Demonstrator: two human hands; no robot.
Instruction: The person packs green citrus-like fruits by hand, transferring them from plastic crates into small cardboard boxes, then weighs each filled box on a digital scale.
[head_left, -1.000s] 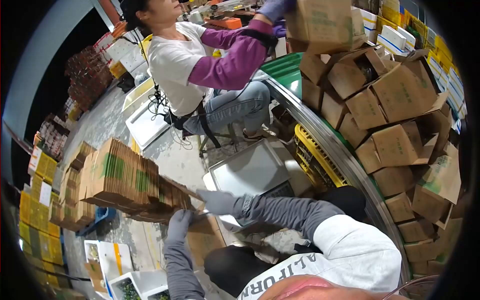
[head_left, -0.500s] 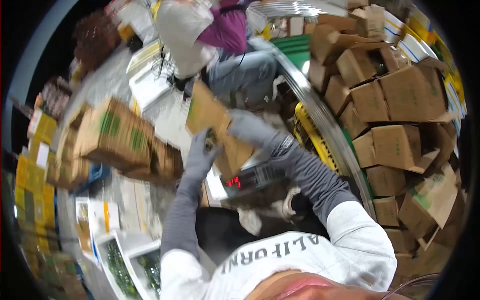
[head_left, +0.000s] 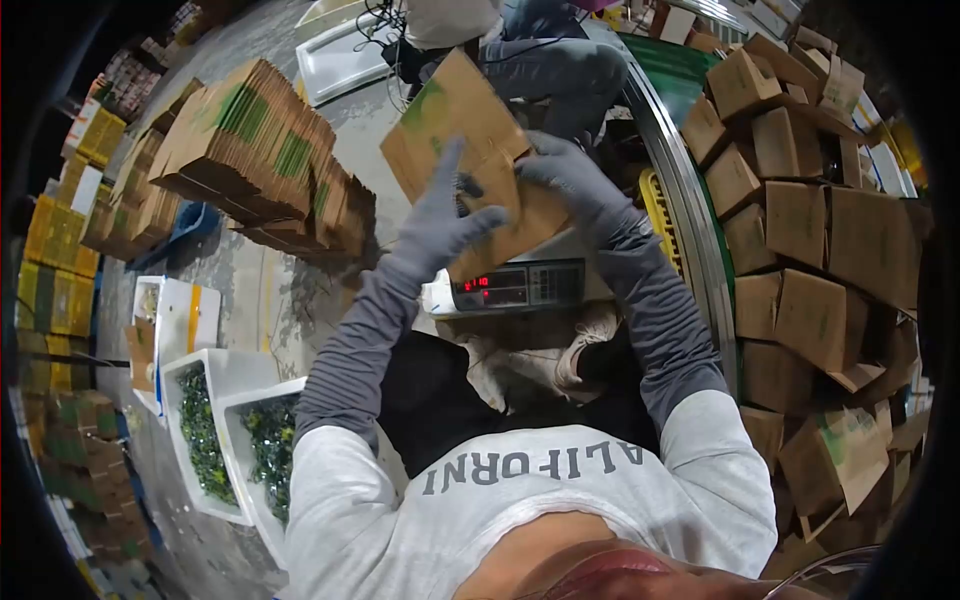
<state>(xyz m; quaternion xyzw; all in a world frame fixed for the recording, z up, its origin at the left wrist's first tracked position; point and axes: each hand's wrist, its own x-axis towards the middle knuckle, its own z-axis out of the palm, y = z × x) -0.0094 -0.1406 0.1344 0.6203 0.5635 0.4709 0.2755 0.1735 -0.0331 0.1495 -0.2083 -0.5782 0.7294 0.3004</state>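
A brown cardboard box [head_left: 465, 115] with a green print is held up in front of me; it looks flat or partly folded. My right hand [head_left: 578, 178], in a grey glove, grips its right edge with the fingers bent round the cardboard. On the near left side, my gloved left hand [head_left: 445, 218] lies over the box with thumb and index finger spread apart. Just under the box is a weighing scale [head_left: 520, 285] with red lit digits, its top partly covered by the box.
Stacks of flattened cardboard boxes [head_left: 255, 140] stand at left. White foam boxes [head_left: 232, 362] with dark green produce sit at lower left. A metal-railed conveyor [head_left: 690, 190] runs along the right, beside piled cardboard boxes [head_left: 870, 240]. Another person's leg [head_left: 560, 75] is at the top.
My view has shifted, and the surroundings sit differently in it. My left hand has gone from curled to spread on the box. My right hand, blurred before, now grips the box's edge.
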